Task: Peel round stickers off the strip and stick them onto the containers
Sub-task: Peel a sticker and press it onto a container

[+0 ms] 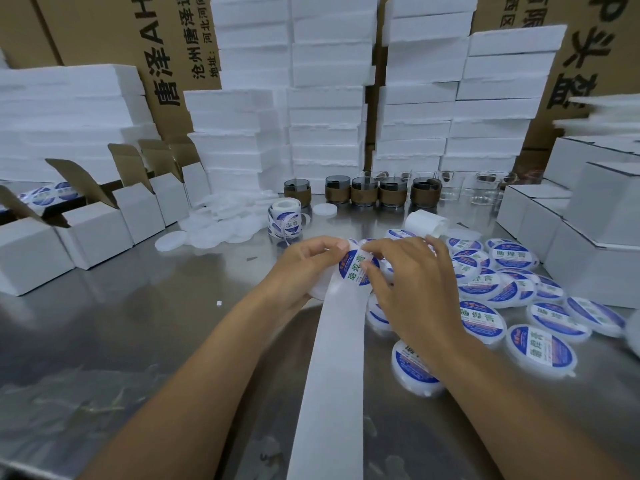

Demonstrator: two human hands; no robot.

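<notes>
Two hands are found closed at the centre of the work surface. The right hand [415, 289] is seen with thumb and forefinger pinched on the right edge of a round sticker [358, 268], blue-rimmed with green characters. The left hand [304, 268] is curled round a white container [318, 289], which is largely hidden beneath the sticker, and its fingertips are set at the sticker's upper left edge. Whether the sticker is already lifted clear of the backing strip [332, 375] cannot be told. The strip is laid with its long axis running from the grip straight towards the viewer, and its visible length is bare of stickers. The container is thus placed directly under and just left of the sticker, nearer the left hand. A short press downward and leftward is judged to be all the next move requires. Labelled containers [485, 289] are heaped to the right of the right hand. Plain translucent discs [221, 223] and a sticker roll [285, 220] are noted beyond the left hand on the steel table [138, 323].
</notes>
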